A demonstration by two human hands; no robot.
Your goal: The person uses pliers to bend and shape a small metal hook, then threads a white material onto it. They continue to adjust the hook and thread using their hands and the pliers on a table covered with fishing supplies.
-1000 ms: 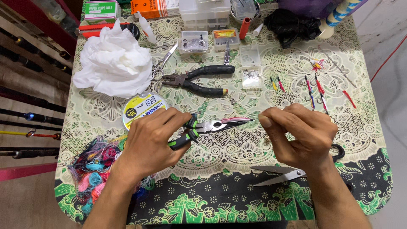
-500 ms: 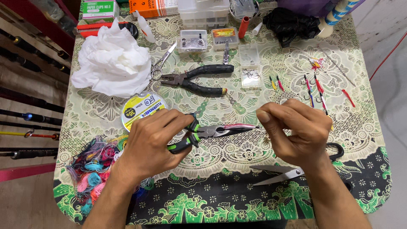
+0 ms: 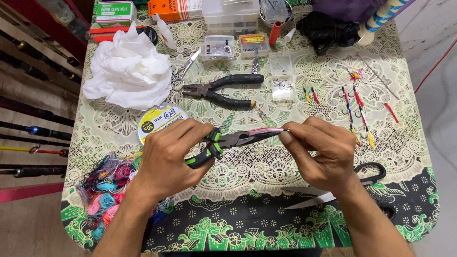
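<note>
- The left hand [image 3: 166, 157] clenches green-handled pliers [image 3: 228, 142].
- Their nose grips a pink lure [image 3: 266, 131], pinched at its far end by the right hand [image 3: 323, 154].
- Judged step: fitting hardware; steady alignment needed next.

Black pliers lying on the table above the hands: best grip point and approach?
Grip the black pliers across both rubber handles near mid-length, coming from above. They lie flat, jaws pointing left toward the white cloth, handles spread slightly to the right with bare table around them.

1 head-worn view, steeply down and close over the patterned table [image 3: 333, 90], both forearms from the bottom edge.
</note>
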